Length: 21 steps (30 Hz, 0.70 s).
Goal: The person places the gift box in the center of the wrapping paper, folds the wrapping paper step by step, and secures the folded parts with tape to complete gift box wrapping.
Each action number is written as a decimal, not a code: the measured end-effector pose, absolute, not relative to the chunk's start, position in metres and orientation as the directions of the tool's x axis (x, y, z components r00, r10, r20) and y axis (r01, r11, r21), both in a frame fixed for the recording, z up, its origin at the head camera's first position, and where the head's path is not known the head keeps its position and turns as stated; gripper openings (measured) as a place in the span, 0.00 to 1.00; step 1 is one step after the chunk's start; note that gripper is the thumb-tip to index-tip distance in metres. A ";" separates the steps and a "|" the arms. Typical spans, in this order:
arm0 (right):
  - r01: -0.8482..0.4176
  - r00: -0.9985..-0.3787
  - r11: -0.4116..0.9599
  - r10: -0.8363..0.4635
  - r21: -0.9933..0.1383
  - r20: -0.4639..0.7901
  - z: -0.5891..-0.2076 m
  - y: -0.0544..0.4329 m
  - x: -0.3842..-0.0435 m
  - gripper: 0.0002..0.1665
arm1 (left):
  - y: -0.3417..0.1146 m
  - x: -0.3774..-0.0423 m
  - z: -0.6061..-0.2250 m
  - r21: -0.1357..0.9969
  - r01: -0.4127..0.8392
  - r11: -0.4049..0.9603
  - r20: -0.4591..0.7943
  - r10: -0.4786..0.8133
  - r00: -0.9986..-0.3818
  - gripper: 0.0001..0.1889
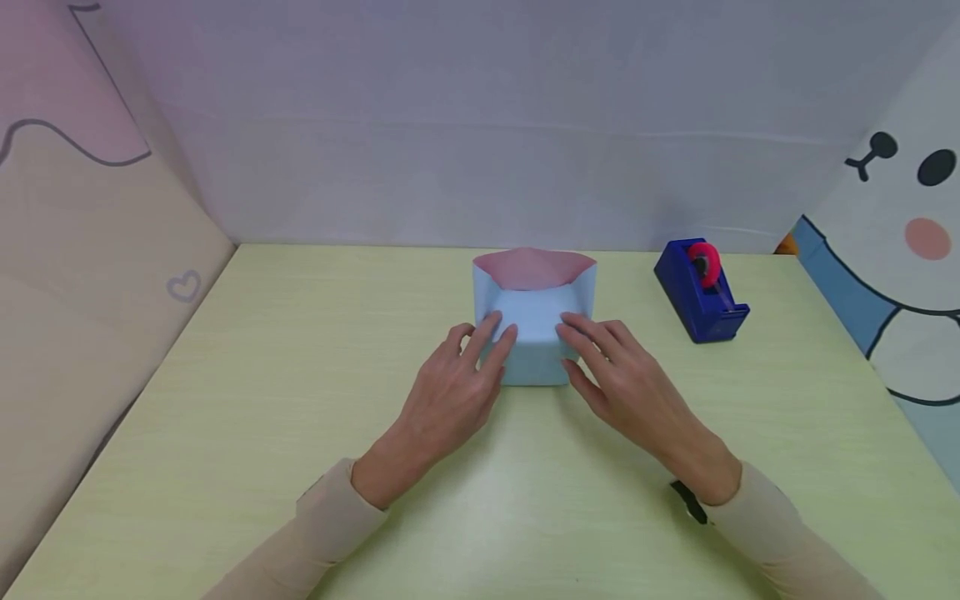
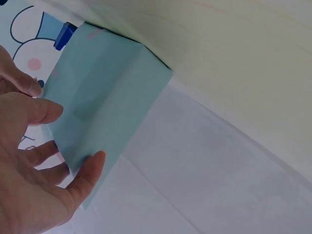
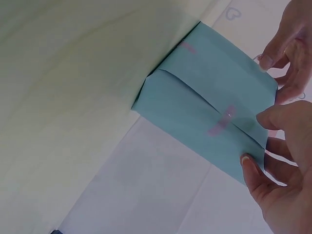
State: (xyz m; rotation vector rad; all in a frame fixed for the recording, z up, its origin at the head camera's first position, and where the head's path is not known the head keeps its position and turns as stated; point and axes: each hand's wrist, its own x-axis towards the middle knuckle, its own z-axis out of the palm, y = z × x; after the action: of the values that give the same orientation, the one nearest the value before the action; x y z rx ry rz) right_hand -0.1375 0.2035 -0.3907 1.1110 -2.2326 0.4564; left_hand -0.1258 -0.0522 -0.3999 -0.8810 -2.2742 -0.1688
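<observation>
A light blue paper bag with a pink inside stands on the table, its mouth gaping at the far top edge. My left hand holds its left side, thumb low on the near face and fingers bent over the upper part. On the right side my right hand grips in much the same way. The left wrist view shows the left thumb pressed on the blue paper. In the right wrist view a seam crosses the bag, with strips of pink tape on it.
A dark blue tape dispenser with a pink-red roll stands at the back right of the pale table. A grey-white backdrop rises behind the table, and printed cloth panels flank it.
</observation>
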 end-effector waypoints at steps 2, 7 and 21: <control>-0.804 -0.477 0.593 -0.602 -0.041 0.640 -0.390 0.203 -0.137 0.24 | -0.051 -0.126 -0.399 -0.121 0.633 0.765 0.634 0.550 -0.543 0.27; -0.792 -0.491 0.609 -0.601 -0.036 0.631 -0.387 0.201 -0.138 0.38 | -0.049 -0.127 -0.398 -0.145 0.625 0.768 0.634 0.556 -0.537 0.26; -0.769 -0.493 0.639 -0.595 0.001 0.635 -0.382 0.196 -0.143 0.24 | -0.041 -0.131 -0.395 -0.203 0.557 0.805 0.650 0.536 -0.539 0.27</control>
State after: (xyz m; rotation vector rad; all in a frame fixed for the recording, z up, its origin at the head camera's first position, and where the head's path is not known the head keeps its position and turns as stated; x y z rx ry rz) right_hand -0.1429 0.1961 -0.3825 1.0591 -2.2556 0.3783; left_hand -0.1307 -0.0414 -0.3949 -0.8017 -2.2550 -0.0366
